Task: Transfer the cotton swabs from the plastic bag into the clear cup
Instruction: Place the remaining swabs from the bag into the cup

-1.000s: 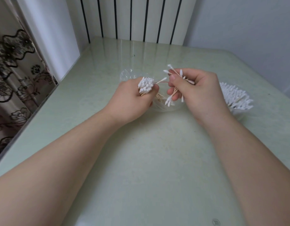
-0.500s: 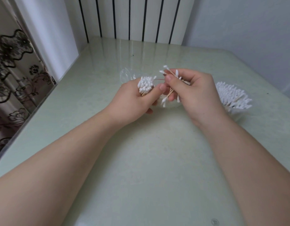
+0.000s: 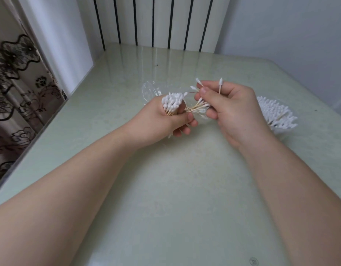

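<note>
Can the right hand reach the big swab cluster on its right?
Likely yes: the swab cluster lies right beside the right hand, nothing between, though that hand pinches loose swabs.

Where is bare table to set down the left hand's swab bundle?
Free: the near table between the forearms; the far strip between plastic bag and striped wall. Crowded: centre, where left hand, right hand and bag meet, and right, by the heaped swabs.
</note>
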{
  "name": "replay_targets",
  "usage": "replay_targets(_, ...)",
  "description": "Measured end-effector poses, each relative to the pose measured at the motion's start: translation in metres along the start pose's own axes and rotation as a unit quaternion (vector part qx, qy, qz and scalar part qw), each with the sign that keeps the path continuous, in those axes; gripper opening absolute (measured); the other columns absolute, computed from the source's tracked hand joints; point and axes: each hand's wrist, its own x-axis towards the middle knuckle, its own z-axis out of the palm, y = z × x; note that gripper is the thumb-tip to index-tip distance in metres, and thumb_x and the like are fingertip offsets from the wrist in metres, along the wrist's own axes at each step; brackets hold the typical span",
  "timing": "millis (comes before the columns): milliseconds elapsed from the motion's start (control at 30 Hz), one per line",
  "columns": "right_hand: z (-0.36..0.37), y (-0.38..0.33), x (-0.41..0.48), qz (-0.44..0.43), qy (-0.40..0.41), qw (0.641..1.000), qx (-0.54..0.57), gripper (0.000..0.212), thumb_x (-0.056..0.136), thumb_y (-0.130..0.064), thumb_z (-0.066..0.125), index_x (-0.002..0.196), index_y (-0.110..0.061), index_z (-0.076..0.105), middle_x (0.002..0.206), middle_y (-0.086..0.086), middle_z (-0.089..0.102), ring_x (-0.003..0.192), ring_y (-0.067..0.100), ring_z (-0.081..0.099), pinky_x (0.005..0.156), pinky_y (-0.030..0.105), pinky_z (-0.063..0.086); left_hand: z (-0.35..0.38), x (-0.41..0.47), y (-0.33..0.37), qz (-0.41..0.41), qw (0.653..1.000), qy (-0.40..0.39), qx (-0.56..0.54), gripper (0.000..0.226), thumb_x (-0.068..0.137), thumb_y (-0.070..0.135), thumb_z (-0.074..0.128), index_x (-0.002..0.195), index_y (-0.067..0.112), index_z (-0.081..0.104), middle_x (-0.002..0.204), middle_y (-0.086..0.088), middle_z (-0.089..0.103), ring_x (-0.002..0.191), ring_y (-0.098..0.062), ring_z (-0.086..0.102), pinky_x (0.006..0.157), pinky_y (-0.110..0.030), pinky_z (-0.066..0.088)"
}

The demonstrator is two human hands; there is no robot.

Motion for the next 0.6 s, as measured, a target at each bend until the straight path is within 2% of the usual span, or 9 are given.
replay_targets(100, 0.0026, 0.0016, -0.0022, -0.004, -0.022, 1.0, -0.014, 0.011, 0.091, -0.007, 0.07, 0.089, -0.016, 0.075, 0.09, 0.0, 0.074, 0.053, 0.002, 0.056, 0.057, 0.02, 0.045, 0.0014, 0.0001, 0.0003, -0.003, 1.0, -0.018, -0.018, 0.025, 0.1, -0.001, 0.056, 0.089, 0.02, 0.063, 0.091, -0.003, 0.076, 0.073, -0.017, 0.07, 0.061, -0.03, 0.055)
replay_targets(167, 0.0062, 0.0042, -0.0042, -0.005, -0.03, 0.999, -0.024, 0.011, 0.09, -0.008, 0.071, 0.091, -0.018, 0.076, 0.089, -0.002, 0.075, 0.055, 0.004, 0.058, 0.057, 0.021, 0.045, 0.0018, 0.0012, 0.0012, 0.001, 1.0, -0.023, -0.012, 0.02, 0.101, -0.002, 0.053, 0.099, 0.016, 0.061, 0.083, 0.001, 0.072, 0.066, -0.017, 0.064, 0.058, -0.031, 0.054)
replay_targets(233, 0.0068, 0.0033, -0.0036, -0.013, -0.004, 0.999, -0.035, 0.012, 0.09, -0.01, 0.072, 0.089, -0.021, 0.076, 0.095, -0.004, 0.077, 0.066, 0.001, 0.062, 0.055, 0.016, 0.044, 0.0021, 0.0023, 0.0013, 0.003, 1.0, -0.009, 0.005, 0.01, 0.1, 0.0, 0.053, 0.1, 0.01, 0.055, 0.07, 0.001, 0.062, 0.057, -0.014, 0.053, 0.052, -0.029, 0.047)
replay_targets(300, 0.0036, 0.0003, -0.0015, -0.028, 0.026, 0.999, -0.025, 0.013, 0.092, -0.011, 0.07, 0.093, -0.023, 0.076, 0.088, -0.006, 0.077, 0.069, 0.001, 0.061, 0.055, 0.015, 0.043, 0.0025, 0.0032, -0.0009, -0.011, 1.0, 0.013, 0.018, 0.003, 0.102, 0.007, 0.054, 0.101, 0.004, 0.054, 0.062, 0.003, 0.05, 0.053, -0.012, 0.046, 0.05, -0.029, 0.043)
replay_targets(367, 0.0017, -0.0013, -0.0002, -0.039, 0.038, 0.998, -0.024, 0.014, 0.094, -0.013, 0.067, 0.102, -0.021, 0.075, 0.072, -0.008, 0.071, 0.063, 0.004, 0.056, 0.055, 0.017, 0.044, 0.0025, 0.0034, -0.0024, -0.023, 0.998, 0.047, 0.047, 0.019, 0.103, 0.021, 0.058, 0.093, 0.005, 0.056, 0.059, 0.004, 0.045, 0.052, -0.014, 0.045, 0.051, -0.03, 0.044)
replay_targets(433, 0.0032, 0.0006, -0.0018, -0.045, 0.031, 0.998, -0.042, 0.014, 0.097, -0.016, 0.064, 0.105, -0.02, 0.075, 0.065, -0.007, 0.064, 0.059, 0.007, 0.051, 0.054, 0.021, 0.043, 0.0032, 0.0036, -0.0007, -0.03, 0.995, 0.083, 0.04, 0.03, 0.102, 0.03, 0.06, 0.079, 0.012, 0.052, 0.057, 0.003, 0.045, 0.052, -0.018, 0.047, 0.052, -0.031, 0.045)
replay_targets(533, 0.0061, 0.0047, -0.0023, -0.04, 0.007, 0.997, -0.068, 0.02, 0.101, -0.017, 0.056, 0.109, -0.026, 0.072, 0.063, -0.003, 0.053, 0.058, 0.012, 0.046, 0.054, 0.028, 0.039, 0.006, 0.0069, 0.0042, -0.081, 0.983, 0.148, -0.073, 0.032, 0.103, 0.035, 0.058, 0.077, 0.019, 0.049, 0.059, 0.002, 0.048, 0.051, -0.017, 0.051, 0.054, -0.03, 0.048)
replay_targets(600, 0.0075, 0.0053, -0.0013, -0.018, -0.023, 0.998, -0.064, 0.028, 0.101, -0.012, 0.052, 0.123, -0.022, 0.067, 0.064, -0.002, 0.048, 0.056, 0.01, 0.043, 0.053, 0.025, 0.037, 0.0066, 0.0081, 0.0054, -0.093, 0.977, 0.157, -0.112, 0.032, 0.101, 0.04, 0.059, 0.079, 0.017, 0.052, 0.059, 0.004, 0.048, 0.052, -0.016, 0.051, 0.055, -0.03, 0.048)
